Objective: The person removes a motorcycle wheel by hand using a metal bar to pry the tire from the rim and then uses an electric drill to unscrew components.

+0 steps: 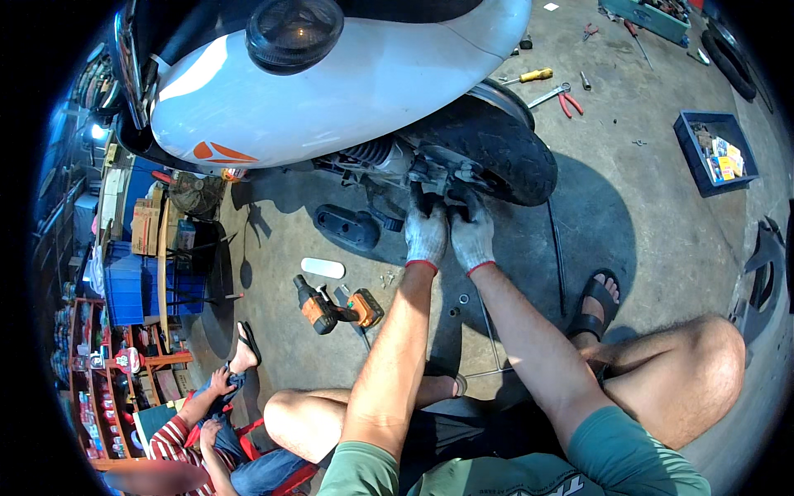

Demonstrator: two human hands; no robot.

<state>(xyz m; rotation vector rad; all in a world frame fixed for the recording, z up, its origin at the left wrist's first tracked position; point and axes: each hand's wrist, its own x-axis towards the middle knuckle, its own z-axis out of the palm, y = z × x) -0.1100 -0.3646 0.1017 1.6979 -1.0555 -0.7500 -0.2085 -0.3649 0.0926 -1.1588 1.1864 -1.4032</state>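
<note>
Beside the tyre (529, 161), the left hand (427, 229) and right hand (473, 231) have indistinct fingertips. I cannot tell their grip.

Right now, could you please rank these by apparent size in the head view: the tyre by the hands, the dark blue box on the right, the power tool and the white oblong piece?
1. Tyre
2. Dark blue box
3. Power tool
4. White oblong piece

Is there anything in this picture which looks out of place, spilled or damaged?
No spill or clear damage stands out. Slightly untidy: small metal parts lie loose on the bare floor near the orange-and-black power tool, where they might get lost.
</note>
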